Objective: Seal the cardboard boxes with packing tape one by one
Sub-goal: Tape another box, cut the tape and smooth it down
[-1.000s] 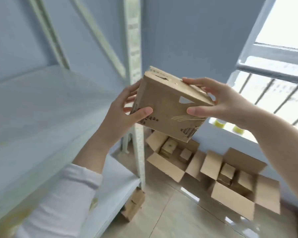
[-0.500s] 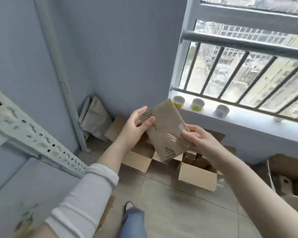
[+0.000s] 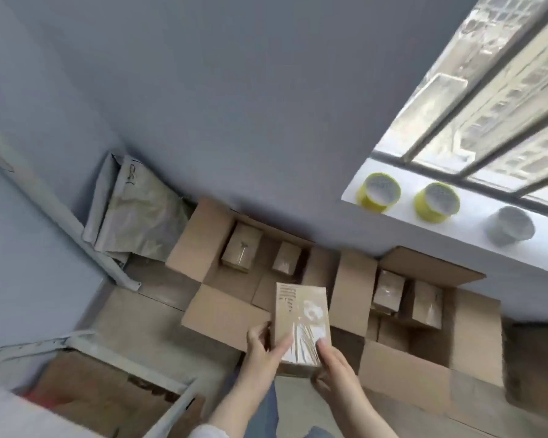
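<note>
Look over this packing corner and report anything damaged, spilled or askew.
Nothing looks spilled or torn. The clear tape on the small brown cardboard box, gripped by the left hand and right hand, looks wrinkled near its lower end. A crumpled grey bag slumps against the wall in the corner.

Inventory of what I see around me:

- Wall (image 3: 234, 105): blue-grey, plain, meeting a second wall at the corner to my left.
- Window (image 3: 503, 90): upper right, crossed by dark bars, with blurred buildings beyond the glass.
- Windowsill (image 3: 544, 260): white, running below the bars.
- Grey bags (image 3: 140, 210): crumpled, leaning in the corner against the wall, one with a dark scribble near its top.
- Metal post (image 3: 60, 210): pale, slanting down to a foot on the floor, just beside the bags.
- Rack frame (image 3: 76, 346): pale, perforated, lower left.
- Floor (image 3: 146, 311): beige tiles.
</note>
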A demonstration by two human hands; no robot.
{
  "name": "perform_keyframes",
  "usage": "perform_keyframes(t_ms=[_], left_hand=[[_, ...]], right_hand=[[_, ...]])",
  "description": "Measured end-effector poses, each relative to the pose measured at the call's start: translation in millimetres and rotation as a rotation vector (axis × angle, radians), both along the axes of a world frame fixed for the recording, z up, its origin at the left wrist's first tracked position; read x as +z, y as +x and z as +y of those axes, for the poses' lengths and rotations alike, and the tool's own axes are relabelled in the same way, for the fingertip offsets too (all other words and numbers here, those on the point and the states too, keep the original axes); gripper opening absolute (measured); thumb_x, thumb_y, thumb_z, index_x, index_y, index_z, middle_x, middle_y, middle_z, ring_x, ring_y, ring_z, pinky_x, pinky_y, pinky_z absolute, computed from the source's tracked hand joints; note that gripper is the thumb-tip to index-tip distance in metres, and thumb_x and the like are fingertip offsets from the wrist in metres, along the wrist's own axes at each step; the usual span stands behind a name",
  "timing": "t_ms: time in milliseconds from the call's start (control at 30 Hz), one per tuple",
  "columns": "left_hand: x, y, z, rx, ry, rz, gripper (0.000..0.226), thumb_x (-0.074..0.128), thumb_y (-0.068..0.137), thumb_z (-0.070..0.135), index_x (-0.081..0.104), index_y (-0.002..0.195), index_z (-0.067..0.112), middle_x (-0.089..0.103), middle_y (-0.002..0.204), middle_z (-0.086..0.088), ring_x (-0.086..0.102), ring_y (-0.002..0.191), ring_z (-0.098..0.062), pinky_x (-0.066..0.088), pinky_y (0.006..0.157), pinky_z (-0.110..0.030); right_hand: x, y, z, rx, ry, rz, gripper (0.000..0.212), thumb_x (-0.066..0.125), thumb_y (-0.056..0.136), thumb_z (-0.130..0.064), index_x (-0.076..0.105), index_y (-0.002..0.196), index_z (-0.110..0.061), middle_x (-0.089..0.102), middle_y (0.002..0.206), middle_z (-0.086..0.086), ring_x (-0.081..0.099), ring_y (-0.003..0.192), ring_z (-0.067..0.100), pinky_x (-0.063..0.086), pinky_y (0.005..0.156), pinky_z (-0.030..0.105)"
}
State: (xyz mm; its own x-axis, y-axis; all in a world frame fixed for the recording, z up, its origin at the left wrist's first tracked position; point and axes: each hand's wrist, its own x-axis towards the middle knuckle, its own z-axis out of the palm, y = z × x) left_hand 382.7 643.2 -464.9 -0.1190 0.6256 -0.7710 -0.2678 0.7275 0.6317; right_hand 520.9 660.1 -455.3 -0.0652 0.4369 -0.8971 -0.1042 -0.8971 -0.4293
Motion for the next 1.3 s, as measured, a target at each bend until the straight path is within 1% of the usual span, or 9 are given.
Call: perform_keyframes(t_ms=[167,233,333,500,733,933,1033,1167,1300], left_hand=[[-137,-19,54,-0.102,-0.071,0.014,0.047,0.063,0.088,0.022,0.035,0.126,0.021,0.054,0.122,0.006,0.054,0.104,0.003,0.046,0.083,-0.009],[-199,-24,80,-0.128,-0.099,0.027,0.060,0.063,0.088,0.029,0.030,0.138,0.023,0.050,0.132,0.003,0.051,0.118,-0.008,0.042,0.100,-0.023],[-293,-33,124,-0.133,-0.042,0.065,0.060,0.059,0.090,0.024,0.030,0.142,0.021,0.049,0.135,0.004,0.049,0.115,-0.005,0.038,0.095,-0.014],[-422,-34,175,-0.205,0.033,0.117,0.056,0.053,0.094,0.022,0.030,0.145,0.021,0.050,0.134,0.008,0.045,0.122,-0.004,0.032,0.092,-0.009],[-487,-26,203,-0.186,0.122,0.183,0.059,0.056,0.092,0.020,0.030,0.145,0.027,0.045,0.142,0.004,0.042,0.130,-0.011,0.034,0.110,-0.031],[-419,-20,190,-0.188,-0.005,0.220,0.066,0.051,0.094,0.036,0.018,0.149,0.022,0.023,0.155,0.003,0.021,0.142,-0.014,0.020,0.108,-0.025],[-333,-14,165,-0.116,-0.073,0.151,0.053,0.043,0.098,0.035,0.028,0.146,0.018,0.031,0.152,0.001,0.029,0.138,-0.013,0.023,0.108,-0.025],[-192,-3,110,-0.045,-0.154,0.115,0.039,0.042,0.099,0.018,0.042,0.137,0.005,0.045,0.141,-0.008,0.043,0.129,-0.017,0.030,0.085,-0.006],[-52,14,50,-0.035,-0.138,0.106,0.032,0.045,0.097,0.017,0.052,0.128,0.009,0.054,0.132,-0.004,0.049,0.122,-0.015,0.034,0.091,-0.016]], right_hand=[[-131,-26,71,-0.039,-0.081,-0.037,0.020,0.048,0.095,-0.031,0.062,0.096,-0.016,0.074,0.070,-0.006,0.069,0.061,0.006,0.048,0.051,0.021],[-192,-37,93,-0.042,-0.102,-0.078,0.025,0.044,0.097,-0.032,0.061,0.101,-0.014,0.073,0.076,-0.003,0.069,0.066,0.010,0.046,0.055,0.023],[-285,-50,129,-0.010,-0.024,-0.163,0.029,0.041,0.099,-0.032,0.058,0.107,-0.010,0.067,0.088,0.003,0.061,0.076,0.016,0.046,0.062,0.028],[-415,-61,171,-0.029,0.092,-0.340,0.049,0.041,0.098,-0.035,0.037,0.140,-0.010,0.050,0.135,0.009,0.047,0.123,0.026,0.034,0.108,0.041],[-495,-58,195,-0.035,0.233,-0.434,0.053,0.043,0.097,-0.033,0.034,0.142,-0.006,0.046,0.142,0.012,0.043,0.130,0.026,0.035,0.109,0.044],[-427,-58,187,-0.004,0.125,-0.466,0.070,0.045,0.093,-0.049,0.025,0.146,-0.009,0.033,0.150,0.008,0.036,0.136,0.027,0.033,0.111,0.043],[-337,-60,165,-0.015,0.061,-0.442,0.064,0.047,0.092,-0.049,0.035,0.142,-0.012,0.044,0.143,0.007,0.044,0.130,0.026,0.034,0.110,0.042],[-186,-54,119,0.014,0.014,-0.343,0.056,0.048,0.092,-0.046,0.049,0.132,-0.008,0.054,0.132,0.007,0.050,0.117,0.021,0.039,0.105,0.041],[-49,-37,70,0.075,0.077,-0.333,0.031,0.050,0.092,-0.045,0.058,0.106,-0.018,0.062,0.115,0.001,0.054,0.102,0.015,0.041,0.103,0.037]])
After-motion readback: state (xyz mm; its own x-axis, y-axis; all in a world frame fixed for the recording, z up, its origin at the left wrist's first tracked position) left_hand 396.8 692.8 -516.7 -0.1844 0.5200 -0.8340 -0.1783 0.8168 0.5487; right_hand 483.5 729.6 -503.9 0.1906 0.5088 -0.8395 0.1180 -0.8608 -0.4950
